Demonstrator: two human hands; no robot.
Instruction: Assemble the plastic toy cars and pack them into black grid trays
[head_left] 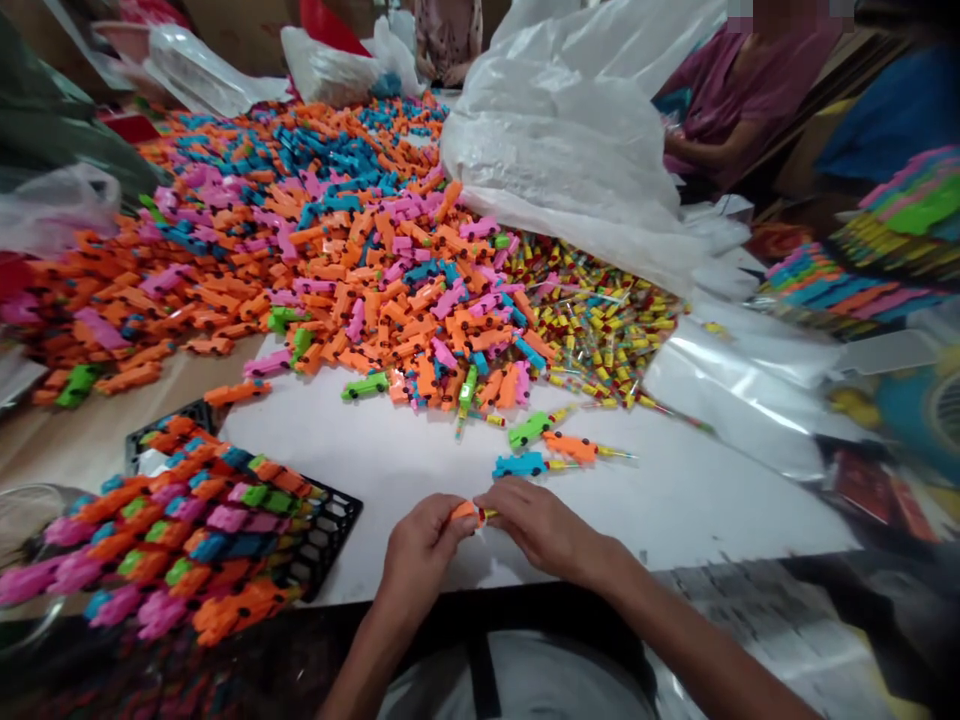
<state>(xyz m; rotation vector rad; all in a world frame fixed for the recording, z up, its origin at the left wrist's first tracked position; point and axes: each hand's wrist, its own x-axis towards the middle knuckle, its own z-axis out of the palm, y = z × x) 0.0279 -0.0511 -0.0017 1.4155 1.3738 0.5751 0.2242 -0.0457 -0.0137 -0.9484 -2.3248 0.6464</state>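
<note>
My left hand [426, 535] grips an orange toy car [464, 511] near the table's front edge. Its fingers are closed round the car and hide much of it. My right hand [536, 522] pinches a small yellow-capped tube [490, 514] against the car's right end. Just beyond my hands lie a blue car [519, 464], an orange car [568, 446] and a green car [529, 430], each with a tube at its right end.
A large heap of toy cars [360, 270] spreads behind, beside a pile of yellow tubes [615, 335] and a white plastic bag [562, 130]. A black crate [335, 530] holding cars stands left. A person [739, 95] sits at the back right.
</note>
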